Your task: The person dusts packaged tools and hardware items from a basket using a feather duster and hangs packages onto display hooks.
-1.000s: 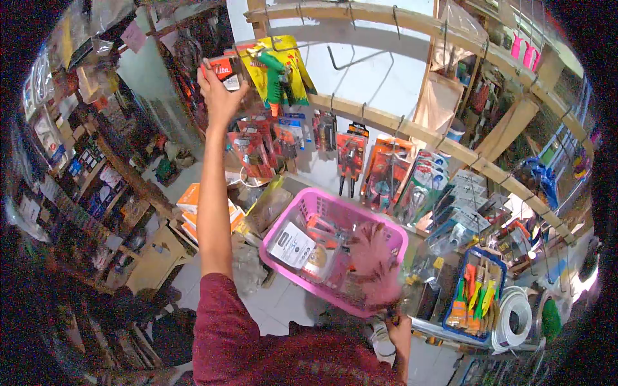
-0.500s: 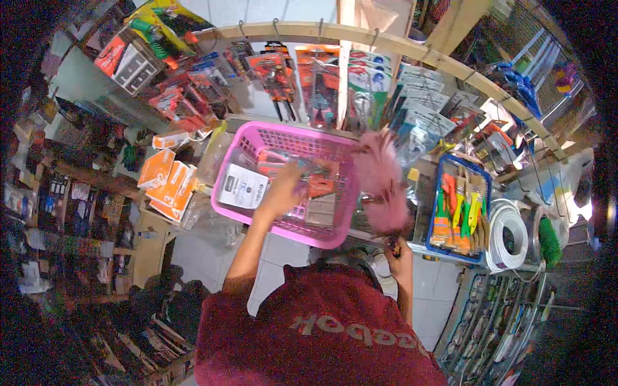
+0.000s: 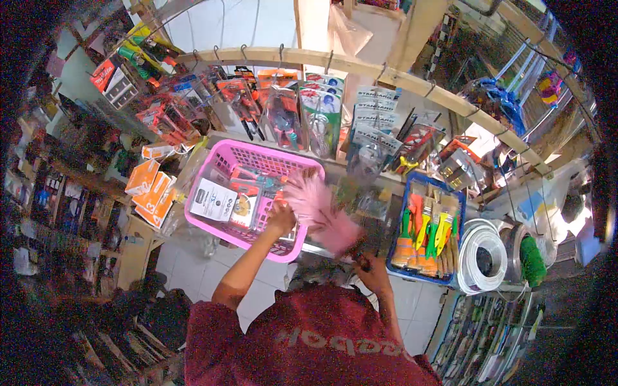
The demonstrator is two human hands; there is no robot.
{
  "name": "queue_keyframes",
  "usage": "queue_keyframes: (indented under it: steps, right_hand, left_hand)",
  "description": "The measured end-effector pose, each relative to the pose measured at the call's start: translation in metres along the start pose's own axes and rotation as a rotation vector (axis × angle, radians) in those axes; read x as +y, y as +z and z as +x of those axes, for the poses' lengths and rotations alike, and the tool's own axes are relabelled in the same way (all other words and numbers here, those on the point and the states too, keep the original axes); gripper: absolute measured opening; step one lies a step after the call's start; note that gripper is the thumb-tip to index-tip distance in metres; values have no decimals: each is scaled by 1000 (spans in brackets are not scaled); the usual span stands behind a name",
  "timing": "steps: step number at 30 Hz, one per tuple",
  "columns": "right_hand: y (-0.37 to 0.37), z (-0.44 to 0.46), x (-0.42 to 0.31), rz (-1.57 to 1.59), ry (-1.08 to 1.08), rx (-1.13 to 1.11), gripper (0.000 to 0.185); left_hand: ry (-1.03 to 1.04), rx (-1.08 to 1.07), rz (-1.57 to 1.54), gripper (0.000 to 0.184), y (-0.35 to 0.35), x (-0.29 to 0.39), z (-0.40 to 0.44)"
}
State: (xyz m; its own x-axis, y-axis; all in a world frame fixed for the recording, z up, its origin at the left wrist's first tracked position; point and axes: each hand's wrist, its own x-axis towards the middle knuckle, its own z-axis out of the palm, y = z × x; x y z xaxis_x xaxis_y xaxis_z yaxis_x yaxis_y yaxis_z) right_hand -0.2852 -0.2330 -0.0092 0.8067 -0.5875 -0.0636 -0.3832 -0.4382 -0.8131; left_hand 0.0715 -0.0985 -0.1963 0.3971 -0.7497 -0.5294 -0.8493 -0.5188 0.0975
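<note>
A pink feather duster is in my right hand, which is closed round its dark handle. Its feathers reach up and left over the right rim of a pink plastic basket. My left hand is inside the basket on its right side, close to the feathers. Its fingers are bent down among the packaged goods, and what they grip is partly hidden. Also in the basket lie a white boxed item, a packet with a yellow disc, and red and teal packaged tools.
Orange boxes lie left of the basket. To the right are a blue tray of paintbrushes, a white cable coil and a green brush. Packaged tools hang from a wooden rail across the back.
The duster has moved left, and its feathers now overlap the basket's right side. My left hand has shifted to the right within the basket. The view has turned slightly.
</note>
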Motion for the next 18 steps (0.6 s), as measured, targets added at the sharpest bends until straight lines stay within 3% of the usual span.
queue_keyframes:
  steps: [4,6,8,11,13,16,17,18]
  right_hand:
    - [-8,2,4,107,32,-103,30]
    - [-17,4,4,108,-8,-139,34]
    - [-26,8,1,70,-54,-164,36]
    - [-37,16,10,101,22,-307,36]
    - [-41,17,4,41,-5,-205,33]
    - [-26,22,25,117,-101,-107,27]
    - [-23,25,31,169,-138,-83,24]
    - [-23,27,37,123,-132,-113,23]
  left_hand:
    - [-327,43,-79,80,-69,51,-66]
    - [-490,189,-113,85,-48,48,-58]
    - [-445,141,-54,108,7,8,-10]
    - [-527,201,-399,120,-105,46,-86]
    - [-320,479,-500,112,-57,-3,-51]
    - [-143,681,-1056,91,-39,-40,-44]
    - [-192,648,-1103,89,-60,-44,-55]
    - [-360,684,-892,83,-71,-39,-69]
